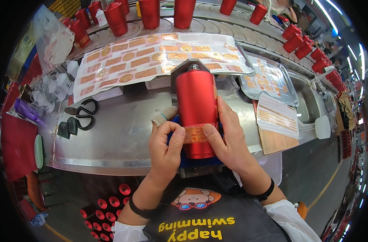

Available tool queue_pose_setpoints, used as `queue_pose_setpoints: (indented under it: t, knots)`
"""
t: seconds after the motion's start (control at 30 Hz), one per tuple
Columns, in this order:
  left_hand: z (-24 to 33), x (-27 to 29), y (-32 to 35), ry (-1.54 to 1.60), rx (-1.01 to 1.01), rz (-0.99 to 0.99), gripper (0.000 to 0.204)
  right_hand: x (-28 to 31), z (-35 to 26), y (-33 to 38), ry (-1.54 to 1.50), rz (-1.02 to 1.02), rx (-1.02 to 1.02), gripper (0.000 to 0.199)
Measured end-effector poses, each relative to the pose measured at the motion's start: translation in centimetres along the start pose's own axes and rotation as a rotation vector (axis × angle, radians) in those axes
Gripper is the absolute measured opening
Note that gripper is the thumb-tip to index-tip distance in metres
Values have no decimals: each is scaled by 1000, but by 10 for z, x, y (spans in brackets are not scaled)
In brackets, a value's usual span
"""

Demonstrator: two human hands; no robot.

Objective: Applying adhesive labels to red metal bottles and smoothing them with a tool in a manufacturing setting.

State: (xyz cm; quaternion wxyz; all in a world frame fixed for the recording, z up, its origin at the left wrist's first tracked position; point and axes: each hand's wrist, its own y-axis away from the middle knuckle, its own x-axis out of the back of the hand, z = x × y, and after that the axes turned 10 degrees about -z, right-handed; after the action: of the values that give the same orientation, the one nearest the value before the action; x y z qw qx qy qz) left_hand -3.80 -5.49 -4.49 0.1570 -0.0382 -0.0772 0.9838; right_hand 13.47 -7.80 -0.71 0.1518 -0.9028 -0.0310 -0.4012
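A red metal cylinder (196,94) lies in front of me, its far end against a dark metal bracket (185,65). Around its near part runs a gold patterned strip (194,134). My left hand (164,147) is closed at the cylinder's left side, thumb and curled forefinger pressed at the strip's left part. A beige fabric finger cover (166,115) shows just beyond it, seemingly worn on one of its fingers. My right hand (231,139) curves round the cylinder's right side, its thumb on the strip. Its fingertips are partly hidden behind the cylinder.
A white sheet of gold decals (123,60) lies beyond the cylinder. To the right are a clear tray (268,80) and a sheet of gold strips (277,117). Black-handled scissors (85,115) lie left on the metal bench (107,147). Red cylinders (149,14) stand on the conveyor behind.
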Motion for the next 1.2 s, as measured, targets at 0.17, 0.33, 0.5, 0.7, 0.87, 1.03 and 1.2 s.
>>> queue_pose_setpoints:
  t: [0.17,0.33,0.5,0.7,0.87,1.03,1.2]
  knots:
    - [1,0,0,-84,-43,9,17,0,0,1,25,-13,-10,67]
    - [-1,2,0,-77,-37,-11,18,0,0,0,5,-18,-31,67]
    - [0,5,0,-115,-37,-47,18,1,-1,0,14,-28,-34,67]
    - [0,5,0,-152,-53,-43,18,1,-1,1,9,-27,-26,67]
    - [1,6,1,-149,-51,-56,18,2,-1,-1,-14,-34,-20,67]
    - [-6,6,2,-196,-107,-37,14,3,-1,-1,-19,-33,-22,67]
    - [-11,2,3,13,-50,-3,20,1,1,-1,-21,-35,-31,67]
